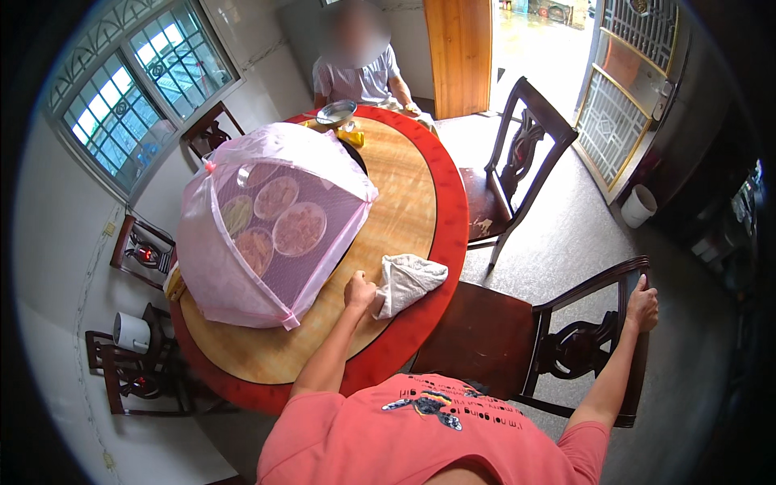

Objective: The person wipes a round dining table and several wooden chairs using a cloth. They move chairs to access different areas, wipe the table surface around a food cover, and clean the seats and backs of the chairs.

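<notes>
My left hand (360, 290) is closed over the round table, gripping the edge of a crumpled whitish cloth (412, 281). That cloth lies partly on the wooden middle of the table and partly on its red rim. Out to the right, my right hand (643, 306) is wrapped round the top rail of a dark wooden chair (485, 323), its thumb lying along the rail. Left of my left hand stands a pink mesh food cover (275, 234). Through its netting show several plates of food (299, 229).
A person (360, 73) sits beyond the round table (404, 194), near a metal bowl (336, 112) and a yellow packet (351, 137). Another chair (517, 162) stands at the far right. A white bucket (638, 206) is by the open door. More chairs and a white pot (132, 332) are at left.
</notes>
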A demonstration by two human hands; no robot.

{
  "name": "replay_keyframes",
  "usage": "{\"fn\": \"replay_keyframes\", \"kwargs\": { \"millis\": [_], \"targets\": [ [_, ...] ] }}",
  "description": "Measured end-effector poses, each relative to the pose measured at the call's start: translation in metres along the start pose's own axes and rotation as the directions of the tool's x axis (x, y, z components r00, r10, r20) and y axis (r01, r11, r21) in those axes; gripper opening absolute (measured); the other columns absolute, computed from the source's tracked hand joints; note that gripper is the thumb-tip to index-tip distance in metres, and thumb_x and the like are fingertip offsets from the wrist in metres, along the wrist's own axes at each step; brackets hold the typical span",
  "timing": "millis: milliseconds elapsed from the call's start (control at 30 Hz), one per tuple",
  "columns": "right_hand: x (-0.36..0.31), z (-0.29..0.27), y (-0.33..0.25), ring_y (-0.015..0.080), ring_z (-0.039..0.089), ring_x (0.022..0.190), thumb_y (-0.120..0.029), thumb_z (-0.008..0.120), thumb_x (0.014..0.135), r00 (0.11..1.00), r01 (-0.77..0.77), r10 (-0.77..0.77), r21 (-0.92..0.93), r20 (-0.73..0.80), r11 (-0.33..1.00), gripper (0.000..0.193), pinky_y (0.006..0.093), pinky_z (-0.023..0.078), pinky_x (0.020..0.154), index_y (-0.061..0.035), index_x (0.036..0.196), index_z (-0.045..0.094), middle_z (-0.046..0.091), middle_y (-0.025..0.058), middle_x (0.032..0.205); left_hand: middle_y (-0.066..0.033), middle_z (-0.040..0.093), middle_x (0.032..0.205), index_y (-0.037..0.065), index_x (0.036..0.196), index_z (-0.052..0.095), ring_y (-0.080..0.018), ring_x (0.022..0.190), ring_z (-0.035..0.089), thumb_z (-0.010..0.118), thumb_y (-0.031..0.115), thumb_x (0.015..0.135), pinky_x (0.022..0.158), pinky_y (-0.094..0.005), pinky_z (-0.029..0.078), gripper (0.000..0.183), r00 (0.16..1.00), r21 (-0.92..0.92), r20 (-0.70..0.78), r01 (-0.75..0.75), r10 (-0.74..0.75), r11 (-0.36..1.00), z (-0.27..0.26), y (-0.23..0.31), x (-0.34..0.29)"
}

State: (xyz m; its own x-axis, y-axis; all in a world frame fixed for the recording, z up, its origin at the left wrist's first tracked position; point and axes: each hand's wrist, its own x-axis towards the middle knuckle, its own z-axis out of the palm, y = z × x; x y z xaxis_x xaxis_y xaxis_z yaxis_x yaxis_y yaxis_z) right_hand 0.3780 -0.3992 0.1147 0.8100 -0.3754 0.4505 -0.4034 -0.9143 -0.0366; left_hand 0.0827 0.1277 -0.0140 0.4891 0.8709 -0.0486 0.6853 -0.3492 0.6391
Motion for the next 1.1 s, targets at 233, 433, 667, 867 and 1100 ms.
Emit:
{"fn": "replay_keyframes", "kwargs": {
  "millis": [233,433,667,867,1100],
  "targets": [
    [0.004,0.005,0.002,0.036,0.065,0.076,-0.06,0.032,0.088,1.0,-0.004,0.004,-0.009,0.02,1.0,0.064,0.0473,0.052,0.066,-0.0033,0.083,0.061,0.067,0.0167,0.082,-0.0242,0.04,0.129,0.011,0.117,0.054,-0.0402,0.12,0.037,0.058,0.032,0.076,0.098,-0.0518,0.032,0.046,0.928,0.116,0.089,-0.369,0.361,0.922,0.0,0.053,-0.032],
    [0.0,-0.003,-0.002,0.0358,0.065,0.077,-0.06,0.032,0.088,1.0,-0.017,0.017,-0.006,0.012,1.0,0.064,0.0473,0.051,0.066,-0.0033,0.084,0.061,0.067,0.0167,0.082,-0.0166,0.017,0.148,0.044,0.134,0.036,-0.0379,0.133,0.017,0.049,0.062,0.079,0.104,-0.0601,0.014,0.059,0.775,0.352,0.458,-0.608,0.436,0.712,0.031,0.026,-0.038],
    [0.001,0.001,0.001,0.0355,0.065,0.079,-0.06,0.032,0.088,0.999,-0.026,0.026,-0.016,0.027,1.0,0.064,0.0469,0.051,0.068,-0.0028,0.084,0.061,0.067,0.0166,0.085,-0.0155,0.031,0.141,0.038,0.13,0.046,-0.0333,0.125,0.032,0.056,0.058,0.076,0.101,-0.0499,0.028,0.059,0.607,0.233,0.472,-0.785,0.64,0.574,0.006,0.013,-0.028],
    [-0.005,-0.011,-0.01,0.035,0.065,0.078,-0.059,0.033,0.088,0.999,-0.051,0.051,-0.028,0.006,0.998,0.062,0.047,0.052,0.067,-0.0038,0.085,0.061,0.066,0.017,0.083,-0.0164,0.046,0.108,0.019,0.119,0.058,-0.0333,0.093,0.045,0.063,0.049,0.07,0.082,-0.0426,0.043,0.057,0.477,0.194,0.236,-0.877,0.847,0.44,0.005,0.01,-0.042],
    [-0.002,-0.007,-0.005,0.0341,0.066,0.075,-0.057,0.039,0.087,0.998,-0.064,0.062,-0.053,-0.023,0.997,0.058,0.0456,0.052,0.065,-0.0037,0.082,0.06,0.066,0.0169,0.078,-0.0114,0.047,0.1,0.019,0.113,0.062,-0.0295,0.091,0.047,0.062,0.051,0.07,0.076,-0.0414,0.043,0.054,0.537,0.156,0.203,-0.843,0.819,0.515,0.009,0.014,-0.055]
  ]
}}
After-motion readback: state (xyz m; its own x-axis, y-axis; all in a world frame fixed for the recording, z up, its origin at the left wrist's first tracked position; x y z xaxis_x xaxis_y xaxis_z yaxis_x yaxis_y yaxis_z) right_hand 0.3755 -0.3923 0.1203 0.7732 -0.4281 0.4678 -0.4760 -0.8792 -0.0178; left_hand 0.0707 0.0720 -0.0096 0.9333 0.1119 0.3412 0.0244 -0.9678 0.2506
